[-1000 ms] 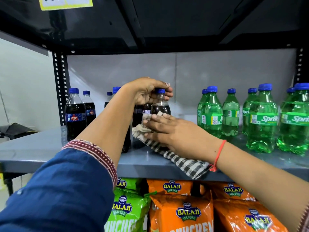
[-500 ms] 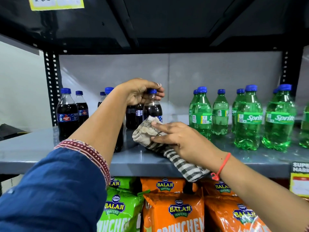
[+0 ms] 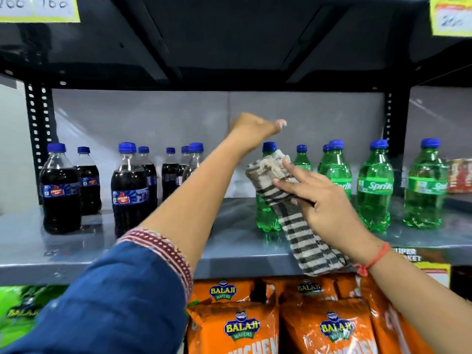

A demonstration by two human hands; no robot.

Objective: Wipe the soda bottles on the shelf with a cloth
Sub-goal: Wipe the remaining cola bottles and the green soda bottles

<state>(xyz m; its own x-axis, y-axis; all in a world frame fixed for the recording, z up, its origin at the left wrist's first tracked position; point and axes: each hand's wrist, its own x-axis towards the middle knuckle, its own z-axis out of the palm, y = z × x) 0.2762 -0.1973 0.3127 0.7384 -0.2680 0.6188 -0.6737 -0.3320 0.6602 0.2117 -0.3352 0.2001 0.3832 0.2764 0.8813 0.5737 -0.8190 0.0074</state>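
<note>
Left hand (image 3: 251, 127) raised, empty; right hand (image 3: 323, 203) closed, two fingers (image 3: 296, 172) extended.

Grey metal shelf (image 3: 76, 254) on black perforated uprights (image 3: 38, 139), dark shelf underside (image 3: 229, 34) overhead. Pale grey back panel (image 3: 153, 118) behind the shelf. Yellow price tags (image 3: 38, 8) on the upper edge. Orange wafer packets (image 3: 319, 325) below the shelf.
</note>
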